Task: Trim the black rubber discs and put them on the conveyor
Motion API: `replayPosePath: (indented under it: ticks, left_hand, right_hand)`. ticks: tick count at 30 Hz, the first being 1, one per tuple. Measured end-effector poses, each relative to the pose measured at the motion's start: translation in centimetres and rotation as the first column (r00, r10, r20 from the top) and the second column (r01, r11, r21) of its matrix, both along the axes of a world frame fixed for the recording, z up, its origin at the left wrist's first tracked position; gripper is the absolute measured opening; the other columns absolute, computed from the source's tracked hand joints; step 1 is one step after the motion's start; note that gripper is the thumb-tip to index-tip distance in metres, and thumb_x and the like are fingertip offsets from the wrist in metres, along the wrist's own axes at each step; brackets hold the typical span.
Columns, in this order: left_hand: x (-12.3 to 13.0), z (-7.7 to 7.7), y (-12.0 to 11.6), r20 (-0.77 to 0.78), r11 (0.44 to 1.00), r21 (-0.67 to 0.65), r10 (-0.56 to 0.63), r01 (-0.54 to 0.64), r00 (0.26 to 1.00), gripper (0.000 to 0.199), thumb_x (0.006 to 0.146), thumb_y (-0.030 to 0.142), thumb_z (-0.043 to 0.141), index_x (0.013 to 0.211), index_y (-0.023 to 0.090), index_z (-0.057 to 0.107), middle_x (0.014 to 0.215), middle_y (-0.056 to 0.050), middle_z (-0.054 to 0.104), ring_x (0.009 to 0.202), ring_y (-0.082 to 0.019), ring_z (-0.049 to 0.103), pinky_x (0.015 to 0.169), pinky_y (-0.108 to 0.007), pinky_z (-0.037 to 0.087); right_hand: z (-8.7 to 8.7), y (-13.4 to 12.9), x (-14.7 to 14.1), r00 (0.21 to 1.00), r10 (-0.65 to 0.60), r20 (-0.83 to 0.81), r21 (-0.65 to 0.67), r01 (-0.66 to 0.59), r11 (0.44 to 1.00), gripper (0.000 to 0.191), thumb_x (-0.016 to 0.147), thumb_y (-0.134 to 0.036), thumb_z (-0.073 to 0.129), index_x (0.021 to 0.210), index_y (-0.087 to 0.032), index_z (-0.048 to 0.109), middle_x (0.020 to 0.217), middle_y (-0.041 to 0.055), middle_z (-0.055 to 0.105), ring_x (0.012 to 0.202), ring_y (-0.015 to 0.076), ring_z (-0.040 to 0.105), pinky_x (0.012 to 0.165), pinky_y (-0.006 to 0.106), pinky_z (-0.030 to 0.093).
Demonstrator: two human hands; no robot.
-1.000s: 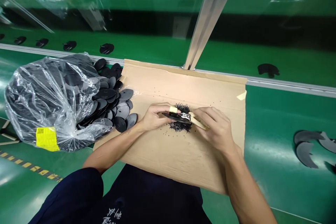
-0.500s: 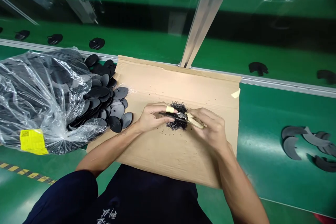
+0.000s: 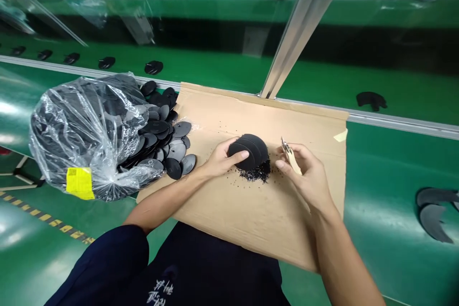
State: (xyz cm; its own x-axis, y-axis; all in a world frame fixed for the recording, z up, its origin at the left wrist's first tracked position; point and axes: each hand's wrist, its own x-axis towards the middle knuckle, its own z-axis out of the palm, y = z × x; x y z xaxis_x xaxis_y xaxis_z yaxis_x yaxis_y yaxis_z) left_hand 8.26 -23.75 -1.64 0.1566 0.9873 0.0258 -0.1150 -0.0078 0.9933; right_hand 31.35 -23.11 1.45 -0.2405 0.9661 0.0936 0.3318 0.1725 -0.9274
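My left hand point(image 3: 225, 157) grips several overlapping black discs point(image 3: 253, 149) fanned out, thumb on top, above the cardboard sheet point(image 3: 233, 217). Just below the discs lies a heap of tiny black bits point(image 3: 258, 172). To the right, my right hand point(image 3: 304, 167) is closed around small nippers point(image 3: 291, 154) with cream handles, their metal tip pointing up and away from the discs. A loose pile of black discs point(image 3: 156, 126) spills beside a clear plastic bag point(image 3: 89, 126) to the left of the cardboard.
A metal post point(image 3: 301, 33) rises behind the cardboard. Curved black pieces point(image 3: 433, 220) lie on the green table at the right. Small black parts point(image 3: 154, 67) sit in a row on the green surface beyond the rail point(image 3: 405, 125).
The discs in my left hand have turned from edge-on to flat-side up. My right hand has moved away to the right with the nippers. The view has shifted left.
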Motion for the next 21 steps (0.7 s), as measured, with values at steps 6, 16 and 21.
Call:
replayPosePath:
  ticks: [6,16,21]
  left_hand:
    - [0.5,0.3,0.1,-0.050,0.984,0.028,-0.172,0.173,0.984,0.057,0.088,0.069,0.066,0.106,0.014,0.070,0.099,-0.008,0.074,0.089,-0.020,0.071,0.078,-0.030,0.060]
    - [0.6,2.5,3.4,-0.549,0.929,0.174,-0.183,0.325,0.816,0.016,0.101,0.023,0.059,0.102,0.020,0.075,0.080,0.004,0.077,0.059,-0.010,0.070,0.053,-0.017,0.055]
    - [-3.3,6.7,9.1,-0.715,0.920,0.301,0.045,0.250,0.698,0.020,0.099,0.025,0.060,0.105,0.015,0.076,0.102,-0.004,0.079,0.096,-0.020,0.075,0.088,-0.028,0.061]
  right_hand:
    - [-0.3,-0.7,-1.6,0.989,0.012,-0.149,0.002,-0.012,1.000,0.032,0.087,-0.052,0.075,0.098,-0.023,0.064,0.089,0.0038,0.073,0.077,0.0195,0.070,0.069,0.032,0.059]
    - [-0.1,1.4,0.5,0.995,-0.043,-0.089,0.138,0.055,0.989,0.027,0.088,-0.047,0.072,0.102,-0.024,0.065,0.091,0.0050,0.075,0.082,0.0226,0.073,0.072,0.034,0.059]
    - [-1.9,2.5,4.2,0.950,-0.137,0.282,0.269,0.058,0.961,0.031,0.090,-0.045,0.063,0.108,-0.020,0.063,0.102,0.0106,0.074,0.089,0.0262,0.070,0.077,0.039,0.057]
